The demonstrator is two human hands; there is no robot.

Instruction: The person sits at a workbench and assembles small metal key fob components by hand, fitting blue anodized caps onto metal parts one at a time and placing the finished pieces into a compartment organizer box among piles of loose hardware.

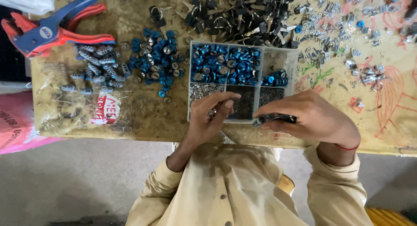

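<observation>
My left hand reaches into the near-left compartment of a clear plastic sorting box, fingertips pinched over tiny silver parts. At the box's near edge, my right hand grips a small grey cylinder with a dark end. The box's far compartments hold blue round caps. Dark fine parts fill the near middle compartments.
A red and blue hand tool lies at the far left. Loose blue caps and grey ridged cylinders sit left of the box. A heap of black keys lies beyond it. Small silver pieces scatter to the right.
</observation>
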